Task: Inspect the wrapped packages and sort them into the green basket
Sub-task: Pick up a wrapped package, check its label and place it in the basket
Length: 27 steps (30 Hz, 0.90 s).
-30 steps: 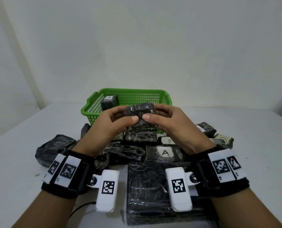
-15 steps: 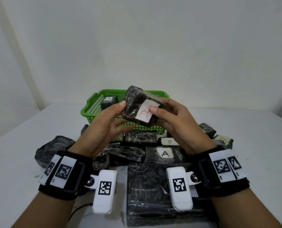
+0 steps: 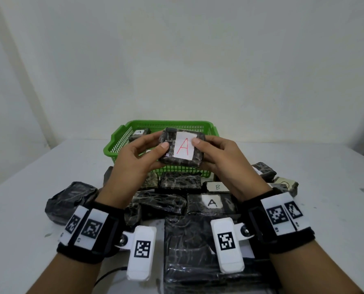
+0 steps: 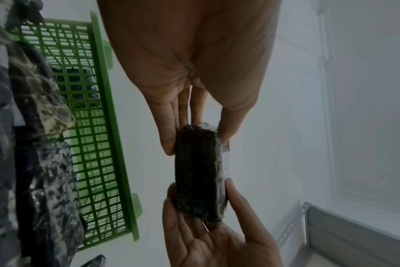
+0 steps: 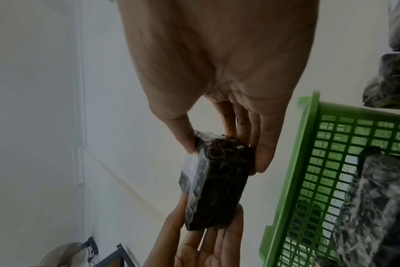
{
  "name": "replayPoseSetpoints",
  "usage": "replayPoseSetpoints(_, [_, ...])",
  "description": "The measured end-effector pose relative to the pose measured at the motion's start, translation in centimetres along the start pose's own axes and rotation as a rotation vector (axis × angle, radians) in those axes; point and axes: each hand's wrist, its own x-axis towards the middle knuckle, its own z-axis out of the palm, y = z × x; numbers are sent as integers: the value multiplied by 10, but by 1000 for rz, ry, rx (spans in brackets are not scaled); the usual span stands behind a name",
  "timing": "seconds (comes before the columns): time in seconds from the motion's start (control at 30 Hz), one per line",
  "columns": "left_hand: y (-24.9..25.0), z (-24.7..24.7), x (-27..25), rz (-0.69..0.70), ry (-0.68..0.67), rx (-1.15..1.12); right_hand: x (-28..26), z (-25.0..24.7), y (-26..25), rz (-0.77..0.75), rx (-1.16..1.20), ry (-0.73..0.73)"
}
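Item: wrapped package (image 3: 182, 150), dark film, white label with a red "A". Held in the air above the near wall of the green basket (image 3: 121, 143), label face turned toward the person, presumably so the letter can be read before sorting.

Left hand (image 3: 138, 158): grips the package's left end, thumb on the front face, fingers behind.

Right hand (image 3: 223, 158): grips the right end the same way, thumb at the label's edge. Each wrist view shows its own hand's thumb and fingers pinching opposite faces, which keeps the label uncovered.

Basket: stands on the desk (image 3: 28, 209) beyond the pile; one package marked "A" (image 3: 139, 133) already lies inside, which suggests "A" items belong there.

Remaining stock: unsorted packages lie between basket and wrists, among them one labelled "B" (image 3: 217, 187) and another labelled "A" (image 3: 211, 203); a large flat bundle (image 3: 189, 251) lies nearest the person. Sorting judged to be at an early stage.
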Motion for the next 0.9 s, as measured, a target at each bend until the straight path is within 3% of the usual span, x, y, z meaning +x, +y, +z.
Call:
replayPoseSetpoints(0.13, [9, -2, 10, -46, -13, 27, 10, 1, -18, -3, -45, 12])
replayPoseSetpoints(0.23, [19, -13, 31, -55, -26, 167, 27, 5, -34, 15, -40, -20])
replayPoseSetpoints(0.43, [21, -51, 122, -108, 76, 544, 94, 28, -38, 135, -57, -3])
replayPoseSetpoints(0.53, [13, -65, 169, -245, 109, 733, 133, 40, -27, 226, -93, 17])
replayPoseSetpoints(0.7, [-10, -83, 215, -511, 41, 975, 188, 50, -5, 349, -160, 12])
replayPoseSetpoints(0.9, [-27, -88, 239, -606, -100, 1163, 245, 54, 13, 449, -377, -42])
